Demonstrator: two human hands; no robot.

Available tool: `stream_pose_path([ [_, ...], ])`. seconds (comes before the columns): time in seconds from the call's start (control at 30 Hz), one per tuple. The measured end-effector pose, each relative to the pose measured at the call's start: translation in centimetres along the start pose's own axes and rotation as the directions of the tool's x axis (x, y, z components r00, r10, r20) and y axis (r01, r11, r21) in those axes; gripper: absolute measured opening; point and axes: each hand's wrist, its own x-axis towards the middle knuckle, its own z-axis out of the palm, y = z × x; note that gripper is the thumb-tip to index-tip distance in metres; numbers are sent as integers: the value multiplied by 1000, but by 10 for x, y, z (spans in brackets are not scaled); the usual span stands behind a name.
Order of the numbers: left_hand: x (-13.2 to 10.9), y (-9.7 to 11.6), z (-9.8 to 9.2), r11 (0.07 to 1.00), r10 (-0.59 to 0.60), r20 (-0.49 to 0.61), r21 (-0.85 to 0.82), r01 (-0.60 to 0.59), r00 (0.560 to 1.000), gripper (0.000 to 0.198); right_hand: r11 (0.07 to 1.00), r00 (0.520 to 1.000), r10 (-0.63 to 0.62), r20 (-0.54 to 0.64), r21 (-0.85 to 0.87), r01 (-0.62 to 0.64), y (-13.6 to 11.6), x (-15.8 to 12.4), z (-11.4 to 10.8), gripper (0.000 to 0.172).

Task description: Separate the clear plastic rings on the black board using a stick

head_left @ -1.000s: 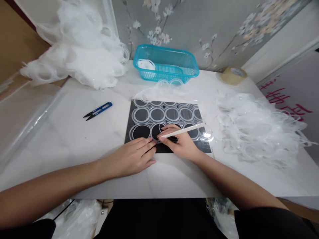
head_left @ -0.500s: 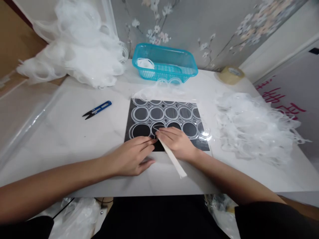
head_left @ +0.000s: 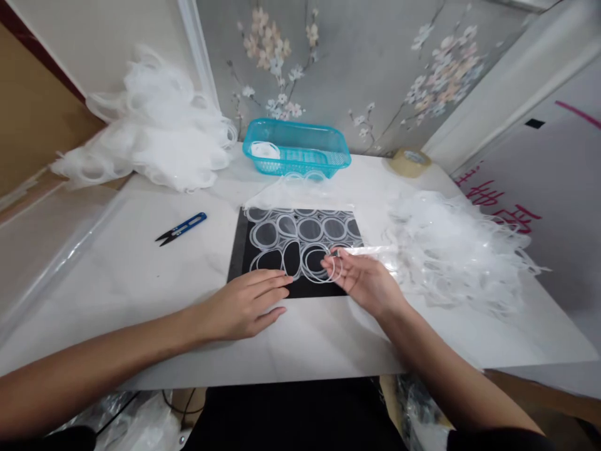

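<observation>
My left hand (head_left: 251,300) lies on the near left part of a black sheet (head_left: 237,275), its fingers stretched out on a clear film printed with white ring outlines (head_left: 310,230). Raised at the sheet's right side, my right hand (head_left: 364,279) has its fingers closed on a thin translucent ring (head_left: 334,269). A pale flat stick (head_left: 366,250) juts out to the right behind the same fingers; how it is held is partly hidden. Nearest my left fingertips, the film's row of rings looks lifted and warped around a black oval gap (head_left: 292,258).
Blue-handled thread snips (head_left: 183,227) lie to the left. At the back stand a turquoise basket (head_left: 300,166) with white rings in it and a tape roll (head_left: 410,163). Heaps of translucent scraps lie at the back left (head_left: 164,138) and right (head_left: 455,250) of the white table (head_left: 197,363).
My right hand has moved right and lifted, with a ring now between its fingers. The stick, which pointed toward me, now points right. My left hand stays on the sheet; the view has tilted up.
</observation>
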Motion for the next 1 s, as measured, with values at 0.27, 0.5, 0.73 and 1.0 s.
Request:
stream_pose_path([
  [0.27, 35, 13, 11, 986, 139, 33, 93, -141, 990, 17, 895, 954, 194, 228, 358, -267, -15, -28, 6, 8],
  [0.5, 43, 9, 33, 966, 129, 64, 215, -140, 990, 23, 880, 935, -79, 346, 465, -98, -23, -27, -1, 4],
  [0.73, 33, 7, 36, 970, 114, 78, 206, -128, 990, 25, 852, 907, -368, 203, -317, 417, -16, 4, -11, 11],
  [1.0, 37, 8, 36, 969, 84, 139, 221, -114, 987, 28, 566, 849, -405, 340, -636, 525, 18, 26, -17, 12],
])
